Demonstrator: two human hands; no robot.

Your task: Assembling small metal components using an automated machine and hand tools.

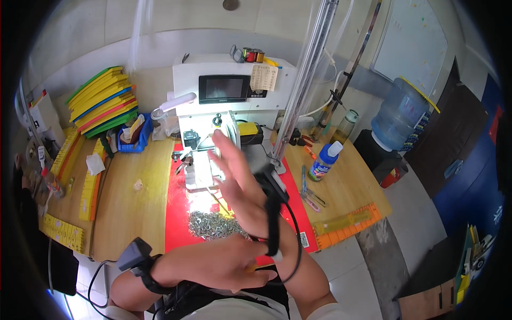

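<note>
My right hand [234,178] is raised over the red mat [178,213], palm open and fingers spread, holding nothing. A black strap with a small device wraps its wrist. My left hand [224,264] reaches across under the right forearm, fingers curled near that strap; whether it grips the strap I cannot tell. A black device sits on my left wrist [140,256]. Below the right hand lies a pile of small shiny metal parts [216,225]. Behind the hand stands a white machine [226,101] with a dark screen.
Stacked coloured trays [104,101] and a blue bin [133,136] stand at the back left. Yellow trays [64,232] line the left bench. A blue bottle [324,162], pens and an orange tray [349,226] lie at right. A water jug [400,114] stands beyond the bench.
</note>
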